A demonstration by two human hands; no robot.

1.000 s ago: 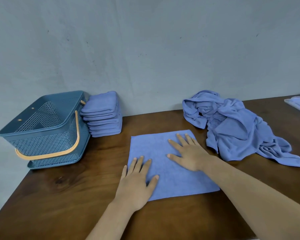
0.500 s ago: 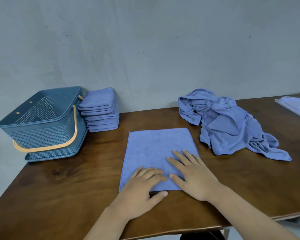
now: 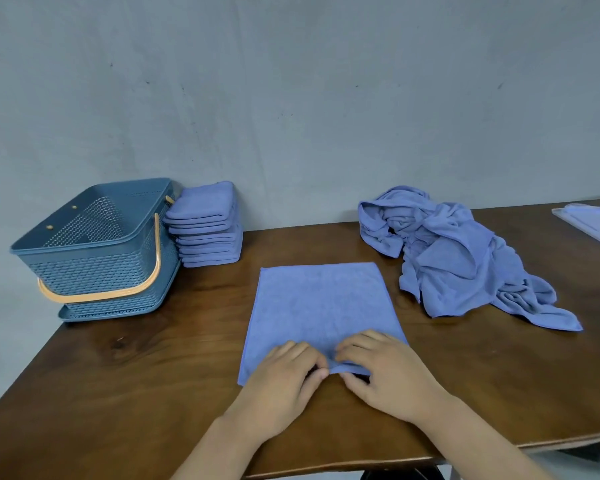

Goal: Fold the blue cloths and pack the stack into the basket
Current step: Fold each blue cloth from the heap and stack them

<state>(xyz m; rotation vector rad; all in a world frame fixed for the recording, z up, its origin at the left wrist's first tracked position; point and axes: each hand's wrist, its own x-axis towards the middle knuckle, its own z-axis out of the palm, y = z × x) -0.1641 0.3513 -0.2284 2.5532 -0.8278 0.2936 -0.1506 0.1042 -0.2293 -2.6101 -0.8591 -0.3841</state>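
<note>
left hand (image 3: 281, 379) and right hand (image 3: 385, 372) drew back to the near edge of the cloth (image 3: 321, 303), fingers (image 3: 352, 342) pinching it, likely to fold it up the desk (image 3: 136, 375).

matt terry cloth (image 3: 321, 303), glossy wood table (image 3: 153, 368), perforated plastic basket (image 3: 94, 258)

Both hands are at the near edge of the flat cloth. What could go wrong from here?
1. The left hand and right hand pinch the flat cloth close together at the middle of its near edge. Its free corners may lag and skew the fold.
2. The folded stack beside the basket is tall and its upper cloths are offset. Adding another might tip it.
</note>
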